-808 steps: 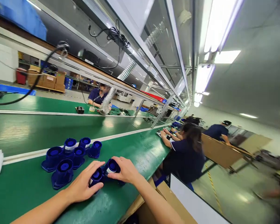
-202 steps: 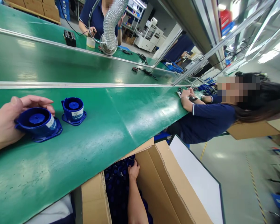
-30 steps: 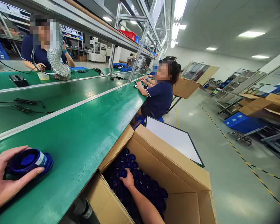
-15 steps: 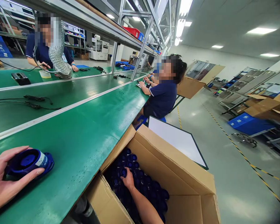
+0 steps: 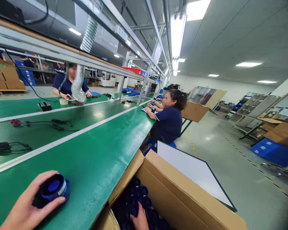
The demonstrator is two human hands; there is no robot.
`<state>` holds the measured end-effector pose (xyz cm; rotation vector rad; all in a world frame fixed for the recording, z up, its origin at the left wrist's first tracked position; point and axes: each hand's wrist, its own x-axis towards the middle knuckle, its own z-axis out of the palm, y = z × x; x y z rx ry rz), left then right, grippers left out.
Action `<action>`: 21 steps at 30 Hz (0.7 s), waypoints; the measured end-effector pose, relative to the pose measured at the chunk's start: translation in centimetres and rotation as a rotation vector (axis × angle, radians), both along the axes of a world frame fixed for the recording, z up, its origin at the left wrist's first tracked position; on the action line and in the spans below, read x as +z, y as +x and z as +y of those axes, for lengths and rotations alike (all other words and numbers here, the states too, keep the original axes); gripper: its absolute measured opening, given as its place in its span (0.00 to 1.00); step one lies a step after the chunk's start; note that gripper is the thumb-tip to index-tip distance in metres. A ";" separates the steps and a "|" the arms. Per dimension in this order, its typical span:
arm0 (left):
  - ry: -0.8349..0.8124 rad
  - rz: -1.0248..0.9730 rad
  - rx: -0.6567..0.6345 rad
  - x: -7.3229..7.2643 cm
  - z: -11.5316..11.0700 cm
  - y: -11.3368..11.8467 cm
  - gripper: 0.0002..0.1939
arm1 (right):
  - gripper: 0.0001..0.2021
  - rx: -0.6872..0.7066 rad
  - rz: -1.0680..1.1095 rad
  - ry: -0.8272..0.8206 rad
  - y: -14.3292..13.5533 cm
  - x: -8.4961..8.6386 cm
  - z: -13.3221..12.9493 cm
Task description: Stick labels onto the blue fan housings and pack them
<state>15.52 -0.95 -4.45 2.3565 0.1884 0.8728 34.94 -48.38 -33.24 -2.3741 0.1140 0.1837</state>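
Note:
My left hand [image 5: 36, 199] is closed around a round dark blue part [image 5: 54, 187] at the left of the green bench. The part has a ring-shaped top, a flange and a white label; its exact kind I cannot make out. Down inside an open cardboard box [image 5: 175, 188], my right hand [image 5: 141, 218] has its thumb and fingers around one of several similar dark blue parts [image 5: 134, 209]. The lower right hand and forearm are cut off by the frame's bottom edge.
The box stands against the edge of the green bench [image 5: 96, 143]. Black cables [image 5: 59, 124] lie on its middle strip. One co-worker [image 5: 168, 118] sits further along, another [image 5: 60, 83] across. A white board [image 5: 194, 172] leans behind the box.
My view has tilted up, so the bench, box and hands appear lower. The left hand still holds its part on the bench; the right stays in the box at a dark blue part.

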 end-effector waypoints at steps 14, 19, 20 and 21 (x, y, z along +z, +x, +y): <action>-0.304 0.147 -0.296 0.9 -2.4 0.1 0.56 | 0.27 0.718 -0.633 0.482 -4.8 30.3 17.1; -0.302 0.201 -0.371 2.4 -2.4 -0.3 0.59 | 0.54 1.003 -0.518 0.441 -6.5 34.4 23.5; -0.293 0.200 -0.377 2.1 -2.3 -0.5 0.58 | 0.55 1.053 -0.505 0.405 -6.9 34.8 24.4; -0.283 0.201 -0.388 1.8 -2.1 -0.6 0.58 | 0.54 1.095 -0.498 0.361 -7.2 35.0 25.2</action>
